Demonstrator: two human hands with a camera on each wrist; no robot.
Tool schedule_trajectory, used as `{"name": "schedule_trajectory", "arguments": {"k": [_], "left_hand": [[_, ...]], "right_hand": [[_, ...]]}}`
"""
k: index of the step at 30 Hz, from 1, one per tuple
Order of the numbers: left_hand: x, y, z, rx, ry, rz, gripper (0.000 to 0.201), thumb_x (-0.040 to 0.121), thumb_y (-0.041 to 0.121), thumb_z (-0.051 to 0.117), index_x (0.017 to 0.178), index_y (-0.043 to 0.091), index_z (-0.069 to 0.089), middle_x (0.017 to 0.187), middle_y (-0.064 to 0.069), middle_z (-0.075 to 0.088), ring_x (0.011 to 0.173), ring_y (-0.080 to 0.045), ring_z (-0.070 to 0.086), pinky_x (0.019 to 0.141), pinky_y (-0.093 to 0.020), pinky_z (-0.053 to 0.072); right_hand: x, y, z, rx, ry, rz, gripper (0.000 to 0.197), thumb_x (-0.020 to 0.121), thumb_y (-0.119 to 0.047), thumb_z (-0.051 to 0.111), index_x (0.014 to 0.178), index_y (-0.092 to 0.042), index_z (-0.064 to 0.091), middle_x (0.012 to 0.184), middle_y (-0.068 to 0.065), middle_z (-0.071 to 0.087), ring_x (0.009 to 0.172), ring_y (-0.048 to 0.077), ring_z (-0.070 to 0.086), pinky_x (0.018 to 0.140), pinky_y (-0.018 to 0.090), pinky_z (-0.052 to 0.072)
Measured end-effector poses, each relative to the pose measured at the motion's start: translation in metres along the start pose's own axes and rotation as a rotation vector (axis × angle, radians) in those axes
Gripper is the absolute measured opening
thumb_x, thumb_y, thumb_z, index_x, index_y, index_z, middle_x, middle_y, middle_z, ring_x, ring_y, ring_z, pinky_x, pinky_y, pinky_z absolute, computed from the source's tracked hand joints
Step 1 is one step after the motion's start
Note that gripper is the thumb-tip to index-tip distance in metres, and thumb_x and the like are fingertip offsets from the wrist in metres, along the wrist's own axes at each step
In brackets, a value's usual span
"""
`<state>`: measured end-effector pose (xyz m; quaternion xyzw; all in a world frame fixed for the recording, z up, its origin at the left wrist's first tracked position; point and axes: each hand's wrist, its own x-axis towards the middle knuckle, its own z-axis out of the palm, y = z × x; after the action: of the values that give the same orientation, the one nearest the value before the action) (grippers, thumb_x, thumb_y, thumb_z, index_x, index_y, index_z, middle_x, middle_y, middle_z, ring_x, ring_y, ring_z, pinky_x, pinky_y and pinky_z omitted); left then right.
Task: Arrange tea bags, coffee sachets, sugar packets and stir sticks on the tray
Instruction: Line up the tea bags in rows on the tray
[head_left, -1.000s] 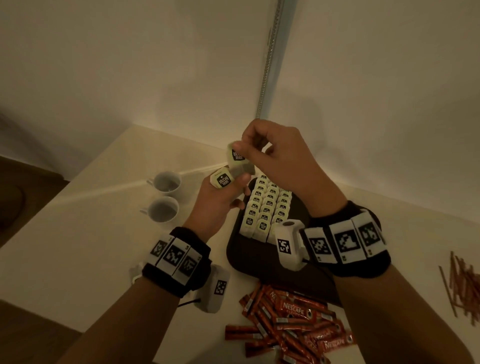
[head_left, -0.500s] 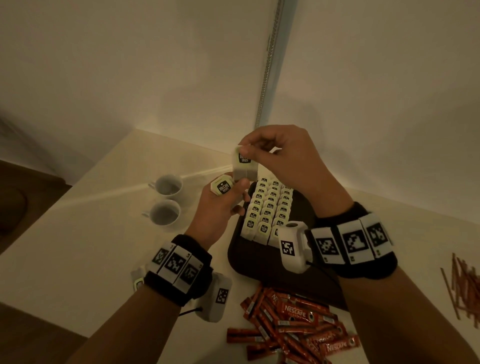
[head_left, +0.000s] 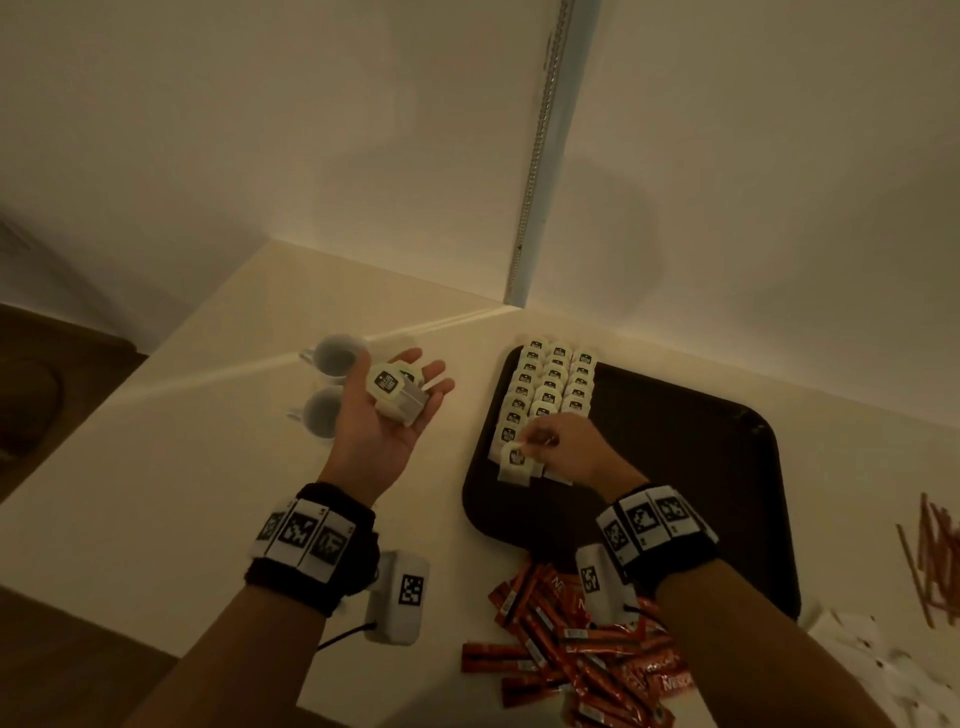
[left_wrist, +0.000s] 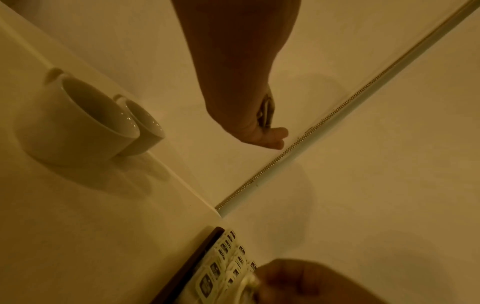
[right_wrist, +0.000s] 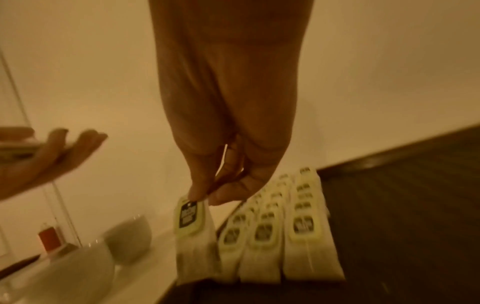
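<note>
You're pinching a tea bag (head_left: 515, 457) in your right hand (head_left: 563, 451), adding it to the tray (head_left: 675, 467) rows' near end; your flat-open left hand (head_left: 387, 410) is cradling spare tea bags (head_left: 397, 391), probably next.

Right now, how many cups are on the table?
2. The far cup and the near cup stand side by side left of the tray, partly behind the left hand. None other shows; the hand may hide more.

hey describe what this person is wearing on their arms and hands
Both forearms are bare, with no sleeves or gloves. Each wrist has a black band carrying white tiles printed with black square codes. A white boxy camera unit with its own code hangs under each wrist; a black cable trails from the left one.
</note>
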<state>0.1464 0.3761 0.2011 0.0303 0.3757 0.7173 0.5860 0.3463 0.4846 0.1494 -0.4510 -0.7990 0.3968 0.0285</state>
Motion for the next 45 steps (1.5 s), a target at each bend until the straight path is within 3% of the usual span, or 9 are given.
{"name": "schedule_trajectory", "arguments": {"k": [3, 7, 19, 23, 26, 30, 33, 39, 45], "left_hand": [[0.002, 0.003, 0.0, -0.001, 0.014, 0.006, 0.052, 0.097, 0.052, 0.036, 0.109, 0.009, 0.062, 0.103, -0.014, 0.071, 0.092, -0.028, 0.07, 0.068, -0.027, 0.058], [0.005, 0.002, -0.003, -0.003, 0.023, -0.008, 0.056, 0.097, 0.054, 0.034, 0.114, 0.009, 0.061, 0.107, -0.016, 0.07, 0.096, -0.03, 0.069, 0.071, -0.029, 0.058], [0.01, -0.003, -0.006, 0.055, 0.009, -0.046, 0.058, 0.097, 0.055, 0.029, 0.119, 0.01, 0.058, 0.115, -0.017, 0.068, 0.107, -0.031, 0.066, 0.082, -0.035, 0.057], [0.012, -0.008, -0.003, 0.067, 0.015, -0.072, 0.049, 0.098, 0.048, 0.032, 0.116, 0.012, 0.058, 0.114, -0.015, 0.068, 0.102, -0.027, 0.068, 0.085, -0.036, 0.057], [0.01, -0.01, 0.004, 0.089, -0.015, -0.094, 0.051, 0.099, 0.049, 0.029, 0.111, 0.011, 0.061, 0.11, -0.013, 0.07, 0.096, -0.021, 0.07, 0.079, -0.034, 0.059], [0.005, -0.009, 0.015, 0.147, -0.105, -0.13, 0.059, 0.099, 0.054, 0.02, 0.106, 0.015, 0.063, 0.098, -0.007, 0.074, 0.092, -0.018, 0.071, 0.074, -0.031, 0.059], [0.005, -0.006, 0.015, 0.167, -0.122, -0.145, 0.06, 0.097, 0.057, 0.022, 0.108, 0.016, 0.064, 0.105, -0.009, 0.072, 0.098, -0.02, 0.069, 0.082, -0.038, 0.056], [0.002, -0.011, 0.013, 0.318, -0.225, -0.064, 0.045, 0.087, 0.047, 0.05, 0.12, 0.018, 0.058, 0.119, -0.007, 0.067, 0.109, -0.026, 0.065, 0.086, -0.036, 0.056], [0.003, -0.016, 0.019, 0.37, -0.221, 0.178, 0.02, 0.073, 0.018, 0.064, 0.093, 0.018, 0.061, 0.082, 0.004, 0.07, 0.078, -0.013, 0.064, 0.066, -0.023, 0.054]], "right_hand": [[0.007, 0.015, 0.024, 0.125, -0.055, 0.085, 0.018, 0.088, -0.01, 0.063, 0.105, -0.005, 0.065, 0.093, -0.001, 0.064, 0.074, 0.001, 0.057, 0.062, 0.01, 0.046], [0.02, 0.02, 0.04, 0.128, 0.113, 0.153, 0.014, 0.086, -0.01, 0.065, 0.099, -0.005, 0.066, 0.097, 0.005, 0.067, 0.084, 0.011, 0.059, 0.08, 0.024, 0.051], [0.04, 0.012, 0.044, 0.117, 0.272, 0.17, 0.018, 0.085, -0.013, 0.067, 0.101, -0.006, 0.063, 0.099, 0.009, 0.066, 0.092, 0.019, 0.062, 0.078, 0.022, 0.045], [0.03, -0.034, 0.027, 0.32, 0.492, -0.169, 0.014, 0.087, -0.018, 0.066, 0.098, -0.012, 0.063, 0.086, -0.003, 0.059, 0.074, 0.001, 0.052, 0.066, 0.015, 0.04], [0.022, -0.075, 0.012, 0.297, 0.396, -0.473, 0.023, 0.082, -0.022, 0.071, 0.103, -0.016, 0.065, 0.087, -0.005, 0.056, 0.08, 0.001, 0.052, 0.072, 0.012, 0.041], [0.027, -0.094, 0.004, 0.002, 0.226, -0.581, 0.048, 0.074, -0.04, 0.073, 0.119, -0.027, 0.062, 0.101, -0.003, 0.052, 0.097, 0.015, 0.047, 0.086, 0.039, 0.046], [0.028, -0.094, -0.002, -0.044, 0.209, -0.581, 0.044, 0.071, -0.039, 0.076, 0.112, -0.029, 0.064, 0.1, -0.007, 0.047, 0.097, 0.014, 0.041, 0.088, 0.044, 0.042], [0.017, -0.11, -0.032, 0.181, 0.237, -0.569, 0.01, 0.079, -0.013, 0.073, 0.087, -0.011, 0.069, 0.08, -0.004, 0.064, 0.073, 0.006, 0.057, 0.066, 0.013, 0.043], [0.004, -0.125, -0.068, 0.222, 0.286, -0.563, 0.01, 0.087, -0.015, 0.065, 0.092, -0.013, 0.073, 0.079, -0.01, 0.068, 0.073, 0.005, 0.063, 0.067, 0.008, 0.043]]}}
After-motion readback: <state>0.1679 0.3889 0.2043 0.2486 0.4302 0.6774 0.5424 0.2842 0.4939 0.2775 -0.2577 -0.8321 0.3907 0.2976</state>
